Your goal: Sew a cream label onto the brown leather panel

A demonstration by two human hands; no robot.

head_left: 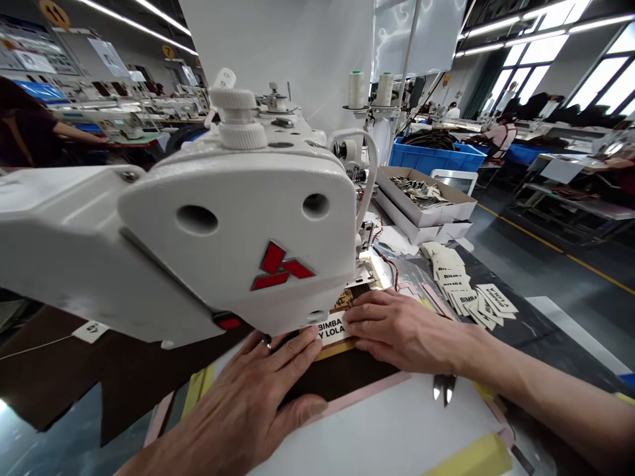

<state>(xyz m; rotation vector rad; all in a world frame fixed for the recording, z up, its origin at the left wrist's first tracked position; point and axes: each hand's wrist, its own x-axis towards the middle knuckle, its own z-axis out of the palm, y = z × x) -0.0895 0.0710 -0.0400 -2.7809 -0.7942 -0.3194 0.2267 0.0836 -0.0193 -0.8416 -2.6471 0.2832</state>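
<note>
Below the head of a white sewing machine [238, 225] lies a white label [331, 328] printed "BIMBA Y LOLA", on dark brown fabric [327, 377]. My left hand [270, 383] rests flat with fingers stretched, its fingertips touching the label's left end. At the label's right end my right hand [401, 330] lies flat, fingers together and extended, pressing label and fabric. The machine's head hides some of my left fingers and part of the work. Thread snips [444, 389] lie just below my right wrist, partly covered by it.
Loose labels [461, 291] lie fanned on the right of the table. Behind them stands a cardboard box [426, 198] full of labels, near a blue crate [436, 155]. Two thread cones [356, 90] stand behind the machine. Other people work at far tables.
</note>
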